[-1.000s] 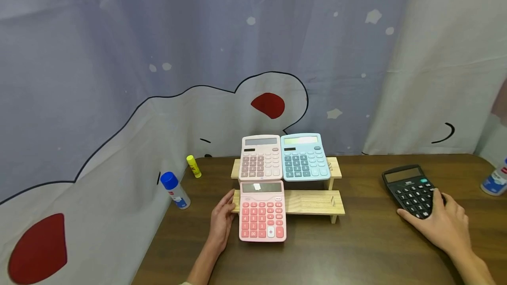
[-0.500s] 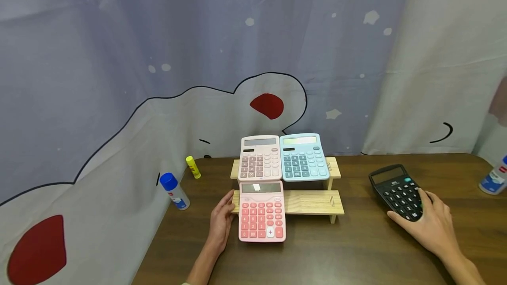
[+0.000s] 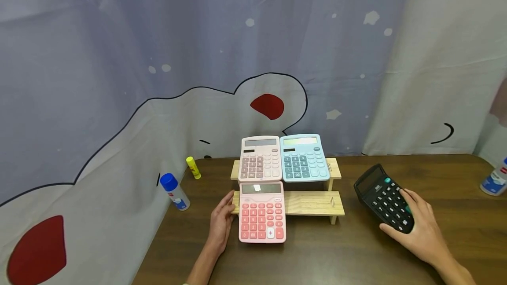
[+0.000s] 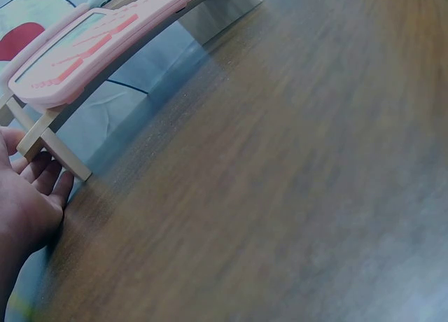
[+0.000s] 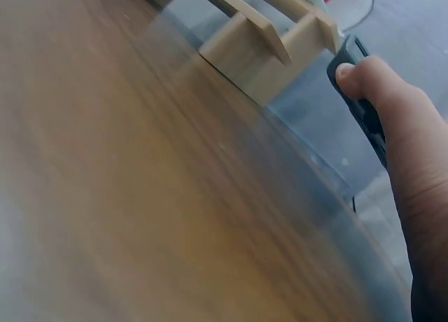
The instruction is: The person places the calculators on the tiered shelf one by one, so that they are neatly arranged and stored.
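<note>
My right hand (image 3: 424,234) holds a black calculator (image 3: 384,199) by its lower end, over the right part of the table. The calculator is tilted, and in the right wrist view the thumb (image 5: 357,77) presses on its edge. At the left end of a two-tier wooden stand (image 3: 313,202), my left hand (image 3: 220,223) grips the lower shelf; its fingers (image 4: 52,178) are by the stand's leg. A pink calculator (image 3: 262,219) leans on the lower tier's left side. On the upper tier, a beige calculator (image 3: 260,159) and a light blue calculator (image 3: 304,157) stand side by side.
Left of the stand are a white bottle with a blue cap (image 3: 175,191) and a yellow glue-stick-like tube (image 3: 193,167). A similar bottle (image 3: 495,181) stands at the far right. A printed curtain (image 3: 190,47) hangs behind the brown table (image 3: 317,254).
My right hand has carried the black calculator leftward toward the stand, and the calculator has turned and tilted more. The left hand stays at the stand's end.
</note>
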Demonstrator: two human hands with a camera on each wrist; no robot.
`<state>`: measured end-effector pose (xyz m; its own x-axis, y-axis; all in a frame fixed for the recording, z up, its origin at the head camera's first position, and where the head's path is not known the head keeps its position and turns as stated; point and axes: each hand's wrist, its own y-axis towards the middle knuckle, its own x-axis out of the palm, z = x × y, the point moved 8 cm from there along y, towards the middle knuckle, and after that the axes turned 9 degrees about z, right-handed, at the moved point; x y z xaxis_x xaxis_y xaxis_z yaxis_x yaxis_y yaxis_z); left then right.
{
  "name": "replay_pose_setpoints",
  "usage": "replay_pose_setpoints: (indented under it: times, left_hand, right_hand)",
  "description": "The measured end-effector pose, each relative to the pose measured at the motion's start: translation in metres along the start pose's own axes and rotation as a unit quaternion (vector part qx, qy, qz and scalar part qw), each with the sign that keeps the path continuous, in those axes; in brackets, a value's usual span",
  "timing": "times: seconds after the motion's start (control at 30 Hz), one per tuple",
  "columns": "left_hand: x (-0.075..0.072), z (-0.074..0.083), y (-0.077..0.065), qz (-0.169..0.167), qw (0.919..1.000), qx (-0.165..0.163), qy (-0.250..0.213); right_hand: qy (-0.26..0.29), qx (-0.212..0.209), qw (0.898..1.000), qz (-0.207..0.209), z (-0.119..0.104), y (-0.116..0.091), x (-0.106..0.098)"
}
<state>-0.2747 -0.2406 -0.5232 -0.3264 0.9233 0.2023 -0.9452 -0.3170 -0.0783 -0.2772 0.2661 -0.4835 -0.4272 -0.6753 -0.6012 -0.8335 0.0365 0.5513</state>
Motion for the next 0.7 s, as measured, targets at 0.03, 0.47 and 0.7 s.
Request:
replay_pose_setpoints:
  times: [0.03, 0.47, 0.7]
  left_hand:
    - [0.000, 0.000, 0.000, 0.000, 1.0000, -0.001, -0.001]
    - [0.001, -0.002, 0.001, 0.003, 1.0000, 0.002, -0.001]
    - [0.000, -0.001, 0.001, 0.006, 1.0000, 0.001, 0.000]
  right_hand:
    - [0.009, -0.007, 1.000, 0.000, -0.003, -0.002, 0.001]
    - [0.075, -0.071, 0.994, -0.029, -0.043, -0.029, 0.018]
    - [0.087, -0.079, 0.992, -0.051, -0.052, -0.033, 0.025]
